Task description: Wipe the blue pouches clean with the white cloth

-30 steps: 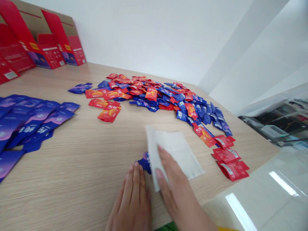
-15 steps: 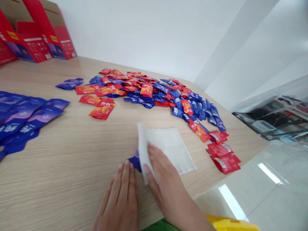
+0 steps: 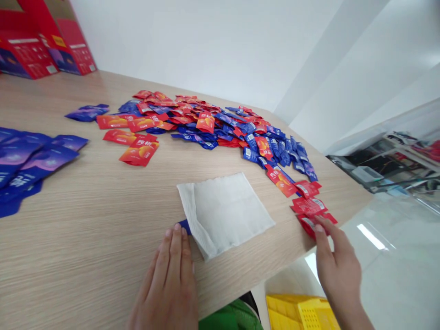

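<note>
My left hand (image 3: 169,279) lies flat on the table with its fingers stretched out together. Its fingertips touch the corner of a blue packet (image 3: 185,226), most of which is hidden under a white cloth pouch (image 3: 228,211). The pouch lies flat, its left edge creased and slightly raised. At the table's right edge, my right hand (image 3: 338,266) has thumb and fingers closed on the near red packet (image 3: 307,223). Another red packet (image 3: 309,206) lies just behind it, back side up with a barcode label.
A long heap of red and blue packets (image 3: 206,122) spreads across the back of the table (image 3: 103,229). Overlapping larger blue pouches (image 3: 37,160) lie at left. Red cartons (image 3: 72,50) stand at back left. A yellow crate (image 3: 299,311) sits below the table edge.
My right hand has let go of the white pouch and moved right to the red packets. The pouch has settled flatter, covering more of the blue packet. My left hand stays in place.
</note>
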{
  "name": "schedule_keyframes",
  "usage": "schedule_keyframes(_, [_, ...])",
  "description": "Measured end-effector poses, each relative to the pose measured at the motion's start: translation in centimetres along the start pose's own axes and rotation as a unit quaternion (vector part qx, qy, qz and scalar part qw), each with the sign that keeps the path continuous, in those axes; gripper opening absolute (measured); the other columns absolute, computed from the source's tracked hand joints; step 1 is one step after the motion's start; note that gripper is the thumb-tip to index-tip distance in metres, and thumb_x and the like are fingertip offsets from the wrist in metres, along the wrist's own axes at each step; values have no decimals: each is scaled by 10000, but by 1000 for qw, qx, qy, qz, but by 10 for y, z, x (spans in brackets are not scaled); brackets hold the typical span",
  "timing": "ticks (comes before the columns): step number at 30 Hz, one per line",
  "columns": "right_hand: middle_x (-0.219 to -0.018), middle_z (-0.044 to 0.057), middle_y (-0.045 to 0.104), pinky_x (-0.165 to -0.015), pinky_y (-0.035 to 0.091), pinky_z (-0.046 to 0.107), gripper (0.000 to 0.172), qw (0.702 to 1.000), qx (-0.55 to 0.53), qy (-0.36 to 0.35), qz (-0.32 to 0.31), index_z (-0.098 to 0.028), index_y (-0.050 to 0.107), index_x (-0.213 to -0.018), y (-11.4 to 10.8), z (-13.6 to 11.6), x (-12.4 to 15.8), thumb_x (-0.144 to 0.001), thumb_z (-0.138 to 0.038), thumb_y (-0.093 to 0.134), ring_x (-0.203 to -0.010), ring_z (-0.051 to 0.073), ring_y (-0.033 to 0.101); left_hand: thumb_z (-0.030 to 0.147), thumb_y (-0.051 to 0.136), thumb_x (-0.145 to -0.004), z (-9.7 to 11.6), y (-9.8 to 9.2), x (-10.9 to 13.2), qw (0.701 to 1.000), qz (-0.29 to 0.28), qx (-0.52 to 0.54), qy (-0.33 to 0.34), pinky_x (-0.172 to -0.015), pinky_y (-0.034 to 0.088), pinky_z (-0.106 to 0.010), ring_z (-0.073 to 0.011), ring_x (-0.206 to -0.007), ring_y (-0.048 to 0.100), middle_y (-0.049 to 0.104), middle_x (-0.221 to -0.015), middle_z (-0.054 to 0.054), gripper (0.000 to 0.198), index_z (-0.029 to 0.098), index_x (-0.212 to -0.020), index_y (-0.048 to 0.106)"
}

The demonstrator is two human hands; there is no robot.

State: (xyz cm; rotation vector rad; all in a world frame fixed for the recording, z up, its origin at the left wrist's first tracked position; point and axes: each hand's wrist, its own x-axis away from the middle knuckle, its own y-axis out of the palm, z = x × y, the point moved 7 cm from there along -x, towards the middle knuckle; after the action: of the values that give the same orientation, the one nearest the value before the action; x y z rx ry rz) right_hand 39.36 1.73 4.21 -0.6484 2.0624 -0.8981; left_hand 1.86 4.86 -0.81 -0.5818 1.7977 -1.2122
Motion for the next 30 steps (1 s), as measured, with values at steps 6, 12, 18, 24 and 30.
schedule_keyframes(6, [-1560,170,653,-1282,412,604,719,994,40,-69,-71,-164,658,-1489,20,24,-14,-1102,-655,304,-1504,367,566,261,449,-945,-1,4,0,999,-36,-13,17,-1173,585,-523,-414,-1528,535,498,-1647,-324,676,-37,-1549,504])
schedule_keyframes(12, [-1534,198,666,-1256,439,577,626,989,40,-97,-103,-164,656,-1453,49,10,-61,-1103,-582,347,-1459,356,605,269,438,-950,1,-2,-6,998,-23,-45,37,-1133,616,-498,-420,-1472,594,518,-1606,-368,672,-88,-1513,517])
schedule_keyframes(18, [-1449,207,710,-1201,467,586,563,989,40,-114,-82,-164,707,-1364,57,-4,-89,-1077,-539,400,-1390,374,633,304,454,-951,2,0,-2,999,-28,-30,29,-1155,605,-495,-440,-1499,556,501,-1621,-365,702,-95,-1528,490])
schedule_keyframes(24, [-1203,116,792,-918,620,471,441,986,-72,-118,-88,-240,765,-1232,29,-82,-38,-1066,-574,530,-1018,305,742,319,418,-960,5,0,-5,998,-54,-19,13,-1174,591,-485,-415,-1523,534,500,-1638,-335,712,-79,-1548,471])
schedule_keyframes(30, [-1672,134,542,-1279,437,562,586,880,-163,-341,-288,-220,547,-1596,58,-235,44,-1079,-489,602,-1568,321,479,309,447,-951,5,-4,-5,999,-3,-36,22,-1111,620,-478,-419,-1449,615,559,-1574,-361,695,-103,-1507,502])
